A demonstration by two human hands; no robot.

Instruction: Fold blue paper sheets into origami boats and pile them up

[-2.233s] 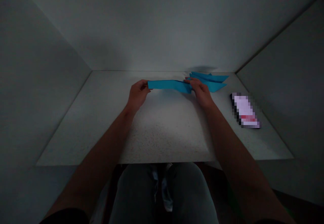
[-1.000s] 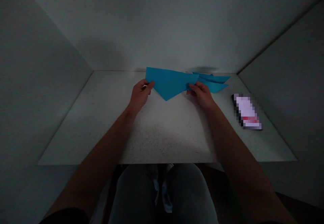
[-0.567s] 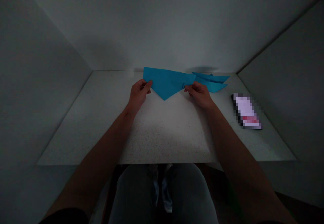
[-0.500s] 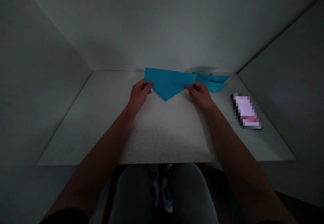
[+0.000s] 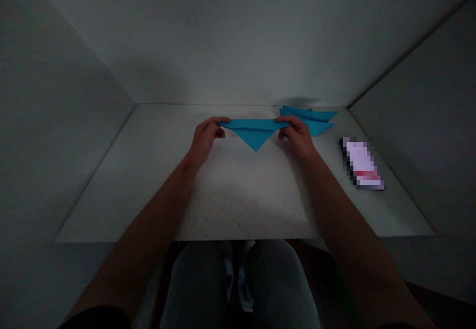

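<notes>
A blue paper plane [image 5: 255, 136], seen as a flat band along the top with a triangular point hanging toward me, is held up over the table. My left hand [image 5: 207, 134] pinches its left end, thumb and fingers closed on the paper. At the other end my right hand [image 5: 297, 135] grips it the same way. Just behind my right hand lie other folded blue paper planes [image 5: 316, 119], partly covered by that hand. How many lie there I cannot tell.
A phone [image 5: 362, 163] with a lit, blurred-out screen lies on the right of the white table [image 5: 241, 195]. Pale walls [image 5: 238, 36] enclose the table at the back and both sides. My legs are below its front edge.
The held paper has tipped, so its broad upper part now looks like a narrow band with the point below. Both hands turned with it, fingers now over the top edge.
</notes>
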